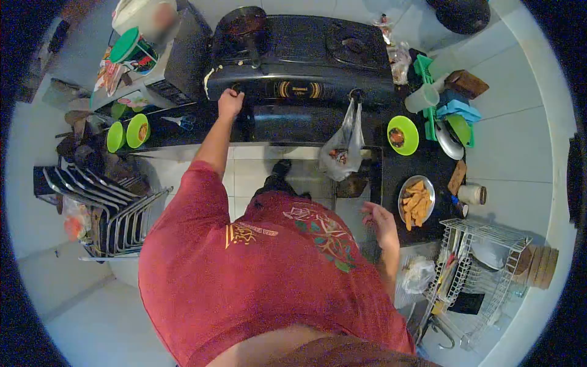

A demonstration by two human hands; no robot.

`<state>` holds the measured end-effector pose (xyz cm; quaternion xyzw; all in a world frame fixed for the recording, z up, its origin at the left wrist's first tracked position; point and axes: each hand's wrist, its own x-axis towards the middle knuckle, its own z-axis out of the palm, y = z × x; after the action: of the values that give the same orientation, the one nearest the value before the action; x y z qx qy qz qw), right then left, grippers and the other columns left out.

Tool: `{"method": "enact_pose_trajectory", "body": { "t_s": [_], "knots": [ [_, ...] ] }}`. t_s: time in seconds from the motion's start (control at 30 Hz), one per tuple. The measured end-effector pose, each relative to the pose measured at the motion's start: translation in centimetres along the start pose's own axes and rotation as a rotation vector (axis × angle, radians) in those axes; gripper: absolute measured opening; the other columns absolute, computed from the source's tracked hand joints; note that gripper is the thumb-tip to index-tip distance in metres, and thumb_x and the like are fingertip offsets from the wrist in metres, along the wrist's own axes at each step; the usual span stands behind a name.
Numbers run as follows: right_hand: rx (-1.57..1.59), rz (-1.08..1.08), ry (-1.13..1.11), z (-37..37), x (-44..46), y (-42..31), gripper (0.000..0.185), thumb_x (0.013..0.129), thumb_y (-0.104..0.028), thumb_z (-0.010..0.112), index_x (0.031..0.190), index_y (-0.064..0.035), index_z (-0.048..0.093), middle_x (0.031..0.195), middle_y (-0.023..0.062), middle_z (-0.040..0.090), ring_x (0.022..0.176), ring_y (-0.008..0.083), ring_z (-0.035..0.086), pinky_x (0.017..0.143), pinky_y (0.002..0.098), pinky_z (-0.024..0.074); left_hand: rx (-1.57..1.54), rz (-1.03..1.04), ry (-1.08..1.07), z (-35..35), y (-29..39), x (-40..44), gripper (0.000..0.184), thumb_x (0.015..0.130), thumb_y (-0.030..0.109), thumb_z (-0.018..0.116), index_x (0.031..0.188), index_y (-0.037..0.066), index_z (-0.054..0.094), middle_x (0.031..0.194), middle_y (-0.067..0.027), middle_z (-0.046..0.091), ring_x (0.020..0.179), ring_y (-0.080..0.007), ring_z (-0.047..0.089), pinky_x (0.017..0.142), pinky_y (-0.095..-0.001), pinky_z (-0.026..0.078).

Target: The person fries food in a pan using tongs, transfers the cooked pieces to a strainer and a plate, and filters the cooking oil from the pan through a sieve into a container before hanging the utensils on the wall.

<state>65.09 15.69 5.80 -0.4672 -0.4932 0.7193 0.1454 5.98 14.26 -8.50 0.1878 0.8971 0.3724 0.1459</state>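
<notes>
My left hand point(230, 103) reaches out to the left end of the black stove's front panel point(263, 90), its fingers closed on a small dark control knob point(239, 89). Above it, a frying pan point(243, 23) sits on the left burner, with the handle toward me. My right hand point(381, 222) hangs in the air with fingers apart, holding nothing, beside the counter. Nearest to it is a metal plate of orange-brown fried sticks point(416, 203). A plastic bag point(343, 153) with scraps inside dangles from the right end of the stove.
On the right counter stand a green bowl point(403, 136), a green dish rack point(427, 73) and a translucent cup point(422, 98). Two green bowls point(138, 131) and blue scissors point(181, 121) lie left. A wire dish drainer point(483, 269) occupies the lower right; folded metal chairs point(116, 208) stand left.
</notes>
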Motion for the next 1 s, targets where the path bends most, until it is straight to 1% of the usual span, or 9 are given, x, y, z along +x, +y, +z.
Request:
{"method": "enact_pose_trajectory", "body": {
  "t_s": [0.07,0.1,0.17,0.2,0.3,0.4,0.53,0.73,1.0],
  "knots": [
    [-0.015,-0.021,0.04,-0.5,-1.2,1.1,0.036,0.095,-0.027,0.05,0.115,0.0016,0.058,0.1,0.0065,0.066,0.08,0.0119,0.058,0.072,0.0257,0.0455,0.186,0.13,0.062,-1.1,1.4,-2.1,0.03,0.079,0.032,0.066,0.09,0.005,0.06,0.089,-0.017,0.067,0.087,-0.0326,0.064,0.076,-0.0401,0.05],
    [-0.031,-0.045,0.078,-0.8,-1.6,1.6,0.035,0.095,-0.027,0.051,0.115,0.0011,0.058,0.1,0.0066,0.066,0.078,0.0115,0.059,0.07,0.0251,0.0457,0.184,0.139,0.065,-1.1,1.5,-2.6,0.03,0.079,0.032,0.066,0.09,0.005,0.06,0.089,-0.017,0.067,0.087,-0.0326,0.064,0.076,-0.0401,0.05],
    [0.002,-0.042,0.119,-1.4,-2.1,2.9,0.034,0.095,-0.026,0.05,0.117,-0.0003,0.057,0.1,0.0062,0.065,0.075,0.01,0.059,0.067,0.0226,0.0448,0.261,0.166,0.102,-0.7,1.3,-2.8,0.036,0.079,0.03,0.064,0.104,0.004,0.059,0.091,-0.0172,0.067,0.09,-0.0341,0.064,0.079,-0.0408,0.05],
    [0.031,-0.025,0.156,-1.8,-2.2,3.6,0.033,0.096,-0.025,0.05,0.118,-0.0016,0.056,0.1,0.0058,0.065,0.072,0.0085,0.059,0.064,0.02,0.0438,0.257,0.174,0.105,-0.2,0.5,-2.5,0.036,0.079,0.03,0.064,0.104,0.004,0.059,0.091,-0.0172,0.067,0.09,-0.0341,0.064,0.079,-0.0408,0.05],
    [0.004,-0.008,0.189,-2.7,-2.4,5.1,0.033,0.096,-0.027,0.05,0.117,-0.0023,0.056,0.1,0.0054,0.065,0.072,0.0091,0.059,0.065,0.0214,0.0453,0.196,0.185,0.111,0.2,-0.8,-3.1,0.044,0.078,0.03,0.064,0.114,0.005,0.057,0.091,-0.0162,0.067,0.09,-0.0339,0.064,0.08,-0.0406,0.049],
    [0.11,-0.064,0.169,-2.4,-2.3,5.4,0.034,0.096,-0.028,0.05,0.116,-0.002,0.057,0.099,0.0056,0.065,0.073,0.01,0.059,0.066,0.0228,0.0462,0.084,0.216,0.002,-0.8,-1.6,-5.7,0.049,0.078,0.032,0.064,0.119,0.005,0.056,0.091,-0.0153,0.068,0.089,-0.0319,0.064,0.08,-0.0392,0.049],
    [0.072,-0.068,0.203,-1.6,-1.0,4.4,0.037,0.095,-0.031,0.05,0.114,-0.0007,0.059,0.099,0.0063,0.064,0.078,0.0126,0.059,0.07,0.026,0.0469,-0.039,0.307,-0.068,-1.5,-2.5,-8.4,0.018,0.082,0.02,0.061,0.087,0.004,0.07,0.08,-0.0111,0.068,0.075,-0.0205,0.066,0.071,-0.0312,0.05],
    [0.125,-0.108,0.171,0.7,2.8,0.9,0.039,0.096,-0.033,0.049,0.114,-0.0005,0.059,0.098,0.0074,0.064,0.077,0.0134,0.06,0.07,0.026,0.0475,-0.138,0.348,-0.109,-3.8,-1.3,-9.4,0.014,0.08,0.015,0.064,0.085,0.003,0.069,0.073,-0.0071,0.066,0.066,-0.0136,0.061,0.064,-0.0272,0.048],
    [-0.011,-0.129,0.068,5.5,11.7,-5.3,0.042,0.096,-0.035,0.046,0.116,0.0004,0.057,0.101,0.0094,0.064,0.08,0.017,0.063,0.073,0.031,0.0504,-0.286,0.288,-0.127,-4.0,-2.9,-4.5,0.014,0.078,0.013,0.072,0.075,0.002,0.064,0.066,0.0008,0.058,0.06,-0.0077,0.05,0.058,-0.022,0.042]
  ]
}}
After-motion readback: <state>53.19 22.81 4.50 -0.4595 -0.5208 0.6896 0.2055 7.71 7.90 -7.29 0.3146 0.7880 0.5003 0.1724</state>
